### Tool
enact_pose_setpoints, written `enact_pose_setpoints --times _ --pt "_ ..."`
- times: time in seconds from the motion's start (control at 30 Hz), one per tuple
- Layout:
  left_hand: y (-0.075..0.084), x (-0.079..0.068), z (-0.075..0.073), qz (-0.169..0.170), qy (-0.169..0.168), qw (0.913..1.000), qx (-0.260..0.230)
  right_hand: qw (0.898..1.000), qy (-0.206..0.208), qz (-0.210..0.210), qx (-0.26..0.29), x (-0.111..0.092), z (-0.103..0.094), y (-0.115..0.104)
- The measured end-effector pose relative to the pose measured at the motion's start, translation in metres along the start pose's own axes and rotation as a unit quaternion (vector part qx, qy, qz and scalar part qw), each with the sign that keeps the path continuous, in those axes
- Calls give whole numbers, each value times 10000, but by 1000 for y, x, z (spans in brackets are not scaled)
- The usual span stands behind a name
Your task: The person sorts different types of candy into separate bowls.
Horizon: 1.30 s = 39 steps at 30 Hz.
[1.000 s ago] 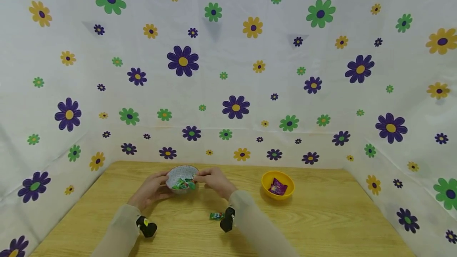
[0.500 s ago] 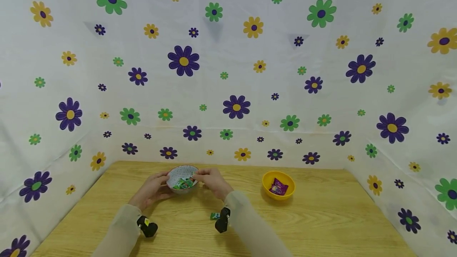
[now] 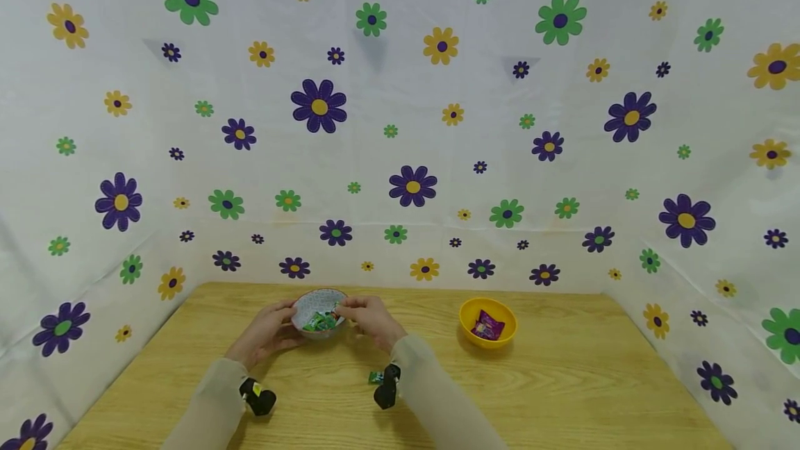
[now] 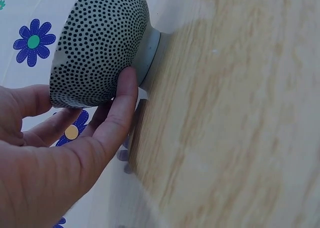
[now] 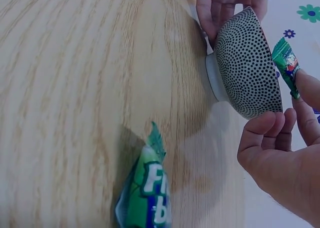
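Note:
A dotted ceramic bowl (image 4: 102, 48) stands at the far left of the table, with several green-wrapped candies (image 3: 320, 322) inside. My left hand (image 3: 265, 333) holds the bowl's left side, thumb at the rim and fingers along the outer wall down to the foot. Thumb and index finger of my right hand (image 3: 373, 321) pinch a green candy (image 5: 286, 63) by one end, right at the bowl's right rim. The other fingertips of that hand touch the rim in the right wrist view. Another green candy (image 5: 146, 193) lies on the wood below my right wrist.
To the right stands a yellow bowl (image 3: 489, 344) holding purple packets (image 3: 487, 326). White flower-printed cloth (image 3: 400, 103) hangs behind and at both sides of the wooden table (image 3: 562, 380). A black wrist camera (image 3: 387, 387) partly covers the loose candy in the head view.
My right forearm has shifted slightly left, and its fingers stay at the bowl's rim. The left hand and both bowls have kept their places.

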State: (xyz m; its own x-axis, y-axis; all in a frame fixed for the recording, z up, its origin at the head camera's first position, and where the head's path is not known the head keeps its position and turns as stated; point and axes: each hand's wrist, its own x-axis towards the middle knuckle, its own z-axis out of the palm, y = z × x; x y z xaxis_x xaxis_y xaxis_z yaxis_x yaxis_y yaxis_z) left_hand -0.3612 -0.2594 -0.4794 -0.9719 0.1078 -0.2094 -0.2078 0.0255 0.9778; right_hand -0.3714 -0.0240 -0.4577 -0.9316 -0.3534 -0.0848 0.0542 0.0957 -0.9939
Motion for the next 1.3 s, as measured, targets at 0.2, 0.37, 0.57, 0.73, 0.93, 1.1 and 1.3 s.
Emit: enact_pose_setpoints --times 0.2,0.37,0.57,0.73,0.93,1.1,1.3 --pt "1 -2 1 39 -23 10000 0 10000 67 35 10 1 0 0" --pt "2 -4 2 25 -17 10000 1 9998 181 57 83 3 2 -1" --pt "3 -4 2 41 -73 10000 -22 9996 255 119 44 4 3 -3" --pt "3 -4 2 65 -117 9999 -14 9997 208 139 29 2 1 -2" --pt "3 -5 2 35 -106 9999 10 9999 80 114 77 2 -6 5" --pt "3 -5 2 -8 -68 10000 4 9999 -119 62 55 0 -15 6" --pt "4 -6 2 -83 4 10000 -25 9984 -523 33 -203 -2 -29 10"
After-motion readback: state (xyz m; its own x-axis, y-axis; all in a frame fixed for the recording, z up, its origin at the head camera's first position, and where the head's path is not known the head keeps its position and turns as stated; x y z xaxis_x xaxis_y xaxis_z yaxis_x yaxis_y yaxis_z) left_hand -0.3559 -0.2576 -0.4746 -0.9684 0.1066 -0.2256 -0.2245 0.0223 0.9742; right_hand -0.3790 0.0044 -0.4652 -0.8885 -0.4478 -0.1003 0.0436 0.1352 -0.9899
